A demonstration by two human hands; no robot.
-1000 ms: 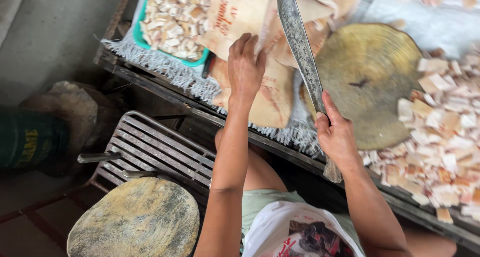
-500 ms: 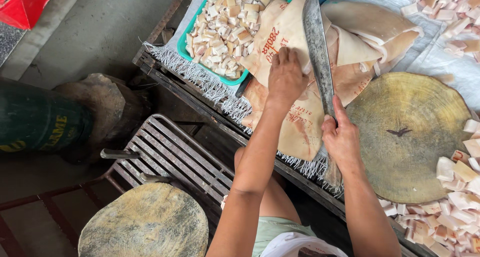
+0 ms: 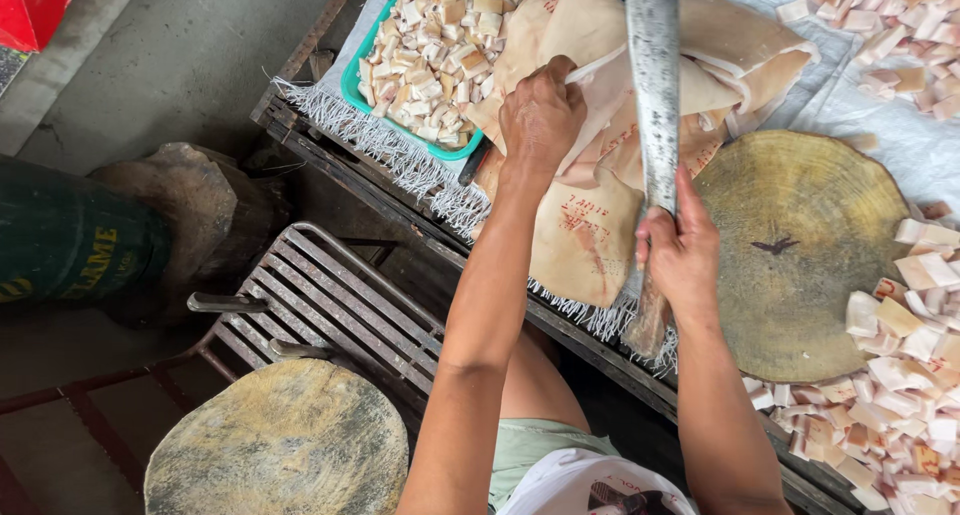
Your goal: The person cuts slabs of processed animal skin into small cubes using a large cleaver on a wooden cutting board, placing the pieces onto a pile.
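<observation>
My left hand (image 3: 541, 115) grips the edge of a large pale sheet of pork skin (image 3: 585, 230) lying in a pile on the bench. My right hand (image 3: 682, 250) is closed round the wooden handle of a long cleaver (image 3: 655, 85), whose blade points away from me over the pile. More folded skin sheets (image 3: 735, 45) lie under and behind the blade. A round wooden chopping block (image 3: 800, 245) sits just right of my right hand.
A teal tray (image 3: 385, 110) of cut skin pieces stands at the left back. Cut pieces (image 3: 900, 375) lie heaped right of the block on white cloth. Below: a metal rack (image 3: 320, 300), a second wooden block (image 3: 275, 445), a stone-like lump (image 3: 195, 205), a dark green drum (image 3: 70, 240).
The view has shifted, so bench and block sit further right. My left hand has closed on the skin sheet's edge; the cleaver now stands nearly straight away from me.
</observation>
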